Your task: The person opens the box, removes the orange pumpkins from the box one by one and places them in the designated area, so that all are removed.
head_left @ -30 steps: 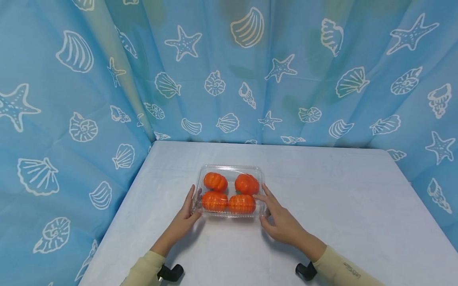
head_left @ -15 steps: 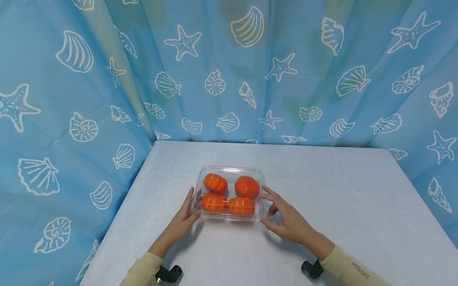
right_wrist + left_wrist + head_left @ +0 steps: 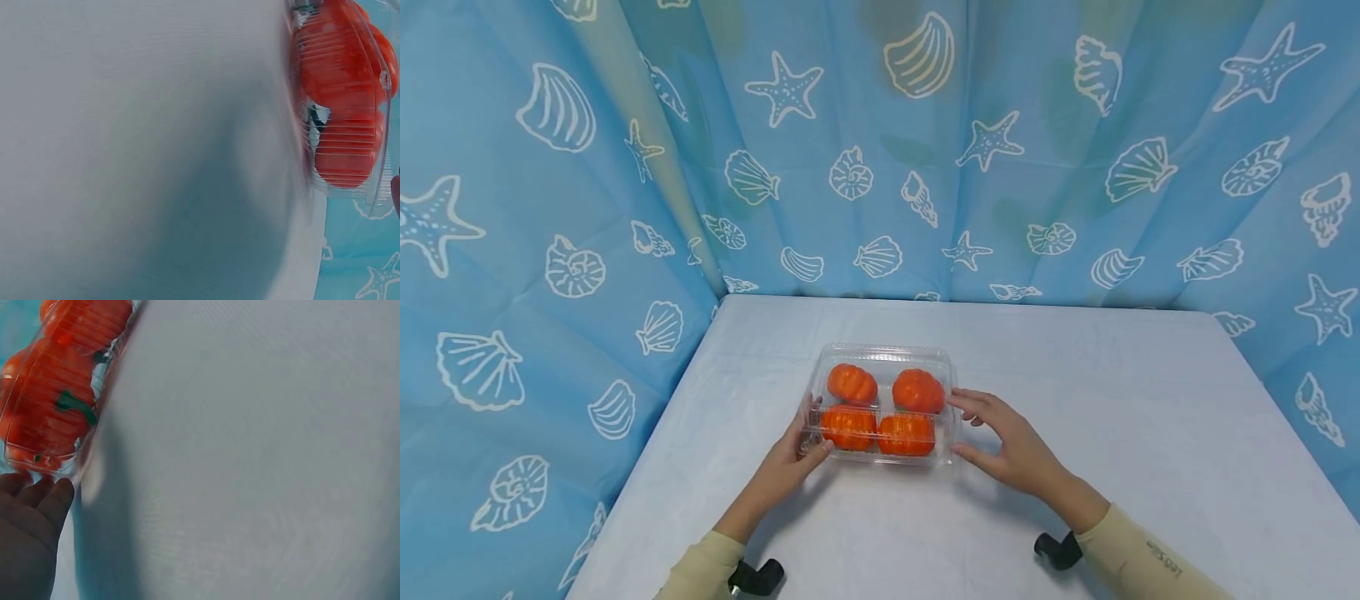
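Observation:
A clear plastic clamshell box (image 3: 883,353) sits near the middle of the table with several orange toy pumpkins (image 3: 917,391) in it. In the left wrist view, a green stem (image 3: 76,406) shows on one pumpkin through the ribbed wall. My left hand (image 3: 786,467) holds the box's left end, its thumb at the front left corner and its fingers along the side. Beside the right end is my right hand (image 3: 1018,450), fingers extended and thumb apart, holding nothing. Its fingertips are at the box's edge; contact is unclear. Only a fingertip (image 3: 396,195) shows in the right wrist view.
A white cloth covers the table (image 3: 1112,400). Blue curtains (image 3: 865,108) with shell and starfish prints hang behind it and at both sides. Black wrist mounts (image 3: 758,577) show under the forearms.
My right hand has drawn slightly right, off the box's right end. My left thumb has shifted inward at the front corner. The lid's front edge line looks slightly higher than before.

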